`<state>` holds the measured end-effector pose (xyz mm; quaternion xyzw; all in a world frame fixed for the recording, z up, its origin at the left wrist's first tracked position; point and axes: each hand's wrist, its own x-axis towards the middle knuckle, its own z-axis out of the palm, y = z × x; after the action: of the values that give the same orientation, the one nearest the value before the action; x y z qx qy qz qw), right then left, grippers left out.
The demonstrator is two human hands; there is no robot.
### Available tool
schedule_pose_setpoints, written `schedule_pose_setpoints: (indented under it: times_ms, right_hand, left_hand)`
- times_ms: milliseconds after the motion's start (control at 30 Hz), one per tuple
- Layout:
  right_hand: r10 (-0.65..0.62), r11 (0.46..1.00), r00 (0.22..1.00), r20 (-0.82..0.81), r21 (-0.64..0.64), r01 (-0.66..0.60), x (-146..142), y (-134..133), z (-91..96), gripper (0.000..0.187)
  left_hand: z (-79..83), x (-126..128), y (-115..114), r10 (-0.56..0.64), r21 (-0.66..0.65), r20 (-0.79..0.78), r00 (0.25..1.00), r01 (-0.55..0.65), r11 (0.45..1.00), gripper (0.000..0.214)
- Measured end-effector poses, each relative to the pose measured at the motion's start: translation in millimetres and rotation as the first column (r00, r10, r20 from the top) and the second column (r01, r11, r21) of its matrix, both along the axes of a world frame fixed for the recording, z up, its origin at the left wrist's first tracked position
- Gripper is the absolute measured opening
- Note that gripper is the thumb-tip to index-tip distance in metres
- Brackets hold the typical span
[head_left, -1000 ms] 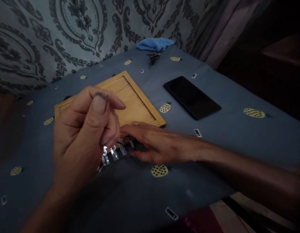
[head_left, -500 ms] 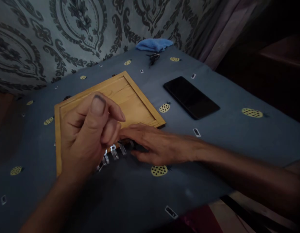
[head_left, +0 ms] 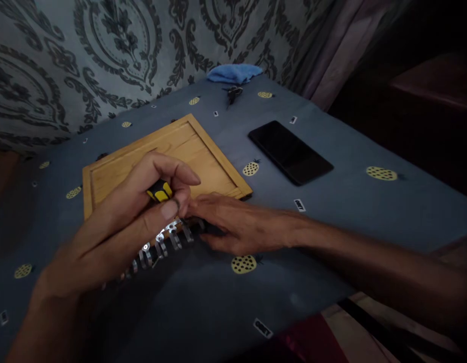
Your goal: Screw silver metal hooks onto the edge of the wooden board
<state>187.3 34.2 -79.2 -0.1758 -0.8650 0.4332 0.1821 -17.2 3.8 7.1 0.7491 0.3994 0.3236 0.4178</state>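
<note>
A screwdriver with a black and yellow handle (head_left: 160, 191) is in my left hand (head_left: 138, 206), its fingers and thumb curled round the handle over the near side of a framed wooden board (head_left: 221, 159). The screwdriver's shaft and tip do not show. My right hand (head_left: 237, 222) rests at the board's near edge, thumb below and fingers forward. Its fingertips are hidden close to my left hand, so what they pinch cannot be made out. Shiny metal hooks (head_left: 161, 244) stand in a row along the near edge, between and below my hands.
A black phone (head_left: 291, 151) lies right of the board. Farther back are a blue cloth (head_left: 235, 73) and a small dark object (head_left: 233, 93), perhaps keys. Pineapple-print cloth (head_left: 324, 212) covers the table, and a patterned curtain (head_left: 120, 50) hangs behind it.
My left hand has turned and opened its curl somewhat, bringing the yellow and black handle and more hooks into sight. My right hand stays in place, while the view has shifted slightly.
</note>
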Motion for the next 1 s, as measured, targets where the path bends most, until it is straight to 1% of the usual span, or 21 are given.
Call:
schedule_pose_setpoints:
  times_ms: [100, 133, 167, 267, 333, 400, 467, 533, 567, 600, 633, 667, 733, 833, 967, 1000]
  right_hand:
    - [0.033, 0.999, 0.999, 0.026, 0.031, -0.034, 1, 0, 0.2, 0.049]
    - [0.029, 0.999, 0.999, 0.029, 0.032, -0.03, 1, 0, 0.4, 0.05]
    - [0.019, 0.999, 0.999, 0.029, 0.032, -0.02, 1, 0, 0.7, 0.051]
    - [-0.005, 0.999, 1.0, 0.023, 0.033, 0.005, 2, -1, 0.9, 0.053]
    - [0.003, 0.999, 1.0, 0.021, 0.036, -0.003, 2, -1, 0.6, 0.051]
    - [0.009, 0.999, 1.0, 0.012, 0.043, -0.009, 2, 0, 0.0, 0.046]
    - [0.007, 0.998, 1.0, 0.009, 0.055, -0.008, 2, 0, -0.6, 0.041]
    - [0.01, 0.998, 1.0, 0.018, 0.062, -0.011, 2, 0, -0.8, 0.039]
    - [0.012, 0.998, 1.0, 0.024, 0.06, -0.013, 2, 0, -0.6, 0.039]
    - [0.012, 0.998, 1.0, 0.028, 0.057, -0.014, 2, 0, -0.2, 0.039]
    - [0.013, 0.999, 0.999, 0.032, 0.052, -0.015, 2, 0, 0.2, 0.04]
    - [0.014, 0.999, 0.999, 0.034, 0.049, -0.016, 2, 0, 0.8, 0.041]
    - [0.023, 0.999, 0.999, 0.041, 0.045, -0.025, 2, 0, 1.6, 0.045]
    - [0.034, 0.999, 0.999, 0.035, 0.04, -0.035, 1, 1, 1.5, 0.046]
    - [0.023, 0.999, 0.999, 0.029, 0.045, -0.024, 1, 1, 0.6, 0.043]
    - [0.023, 0.999, 0.999, 0.038, 0.043, -0.025, 1, 1, 0.8, 0.045]
  left_hand:
    - [8.0, -17, 5, -0.163, 0.04, -0.176, 0.971, 0.173, 0.984, 0.025]
    - [8.9, -21, 6, -0.179, 0.06, -0.238, 0.955, 0.198, 0.978, 0.028]
    - [9.0, -23, 7, -0.171, 0.097, -0.281, 0.944, 0.205, 0.974, 0.029]
    - [8.1, -22, 9, -0.069, 0.222, -0.338, 0.939, 0.151, 0.963, 0.023]
    - [8.4, -17, 7, 0.016, 0.303, -0.362, 0.932, 0.101, 0.948, 0.016]
    - [8.6, -10, 5, 0.109, 0.381, -0.386, 0.916, 0.05, 0.923, 0.017]
    - [6.6, -3, 3, 0.202, 0.461, -0.389, 0.899, 0.0, 0.888, 0.021]
    - [1.0, 3, 0, 0.275, 0.552, -0.358, 0.892, -0.036, 0.833, 0.023]
    - [-2.8, 6, -1, 0.301, 0.596, -0.329, 0.895, -0.051, 0.802, 0.024]
    - [-6.6, 8, -1, 0.31, 0.616, -0.307, 0.9, -0.061, 0.786, 0.026]
    - [-10.0, 10, -2, 0.318, 0.629, -0.28, 0.906, -0.077, 0.774, 0.028]
    - [-12.8, 12, -2, 0.32, 0.626, -0.271, 0.908, -0.087, 0.775, 0.029]
    - [-15.3, 14, -3, 0.322, 0.602, -0.278, 0.905, -0.096, 0.793, 0.03]
    - [-13.4, 13, -3, 0.329, 0.552, -0.303, 0.894, -0.117, 0.826, 0.028]
    - [-10.0, 12, -5, 0.365, 0.449, -0.255, 0.895, -0.225, 0.865, 0.016]
    - [-10.1, 13, -6, 0.358, 0.407, -0.234, 0.904, -0.244, 0.88, 0.017]
